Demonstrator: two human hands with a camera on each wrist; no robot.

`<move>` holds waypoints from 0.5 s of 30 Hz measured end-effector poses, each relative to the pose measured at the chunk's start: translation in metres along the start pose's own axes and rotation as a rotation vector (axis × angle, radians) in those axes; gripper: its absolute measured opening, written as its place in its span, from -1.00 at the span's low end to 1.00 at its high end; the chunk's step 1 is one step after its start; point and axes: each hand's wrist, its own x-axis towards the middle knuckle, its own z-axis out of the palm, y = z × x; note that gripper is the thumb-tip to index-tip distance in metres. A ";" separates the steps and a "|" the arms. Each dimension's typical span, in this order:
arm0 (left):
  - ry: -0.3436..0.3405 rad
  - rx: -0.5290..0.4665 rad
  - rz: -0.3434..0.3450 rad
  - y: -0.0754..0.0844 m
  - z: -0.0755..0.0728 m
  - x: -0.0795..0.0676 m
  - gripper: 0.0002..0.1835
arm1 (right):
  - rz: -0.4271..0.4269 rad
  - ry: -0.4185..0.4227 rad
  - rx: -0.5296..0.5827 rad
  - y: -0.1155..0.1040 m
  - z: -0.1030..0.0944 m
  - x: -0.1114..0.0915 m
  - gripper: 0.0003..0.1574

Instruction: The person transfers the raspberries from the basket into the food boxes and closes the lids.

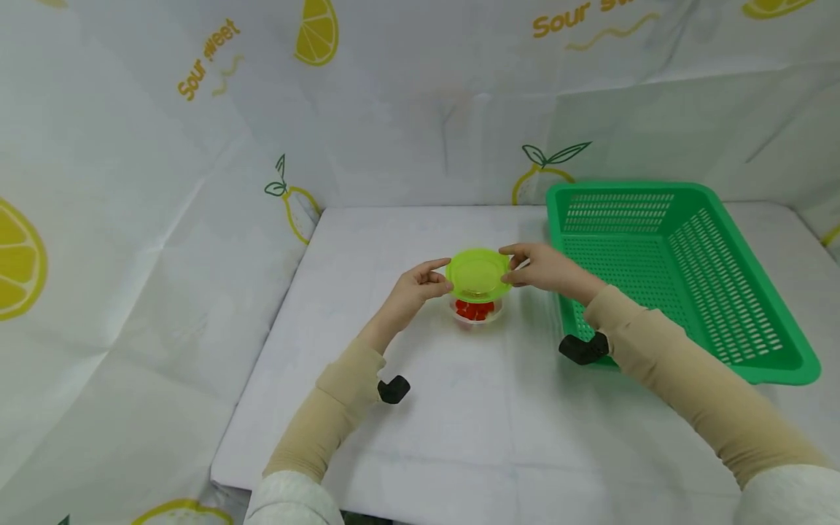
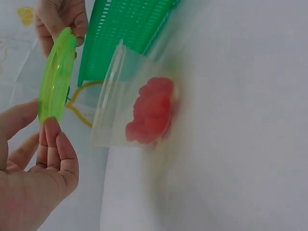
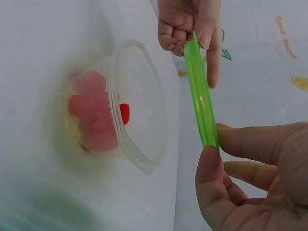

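A round, translucent lime-green lid [image 1: 477,273] is held level between both hands, above a clear plastic tub [image 1: 479,318]. My left hand [image 1: 420,283] pinches the lid's left edge between thumb and fingers. On the opposite edge, my right hand [image 1: 534,265] pinches it the same way. Both wrist views show a gap between the lid and the tub's open rim [image 3: 115,91]. Inside the tub lie several red, bumpy pieces that look like raspberries [image 3: 94,113]. The tub stands upright on the white table and touches neither hand.
A large green plastic basket [image 1: 682,281] with slotted walls stands to the right, partly under the right forearm. White table surface [image 1: 420,452] stretches in front of the tub. Behind hangs a white sheet [image 1: 407,131] printed with lemons. Black wrist mounts [image 1: 394,390] sit on both sleeves.
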 end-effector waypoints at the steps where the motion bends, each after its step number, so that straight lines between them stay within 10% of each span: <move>1: 0.003 0.028 -0.001 -0.001 0.001 -0.002 -0.47 | -0.003 -0.008 -0.019 0.000 0.001 -0.001 -0.25; 15: 0.024 0.274 -0.020 -0.013 0.009 -0.009 -0.44 | -0.004 -0.162 -0.113 0.005 0.011 0.003 -0.20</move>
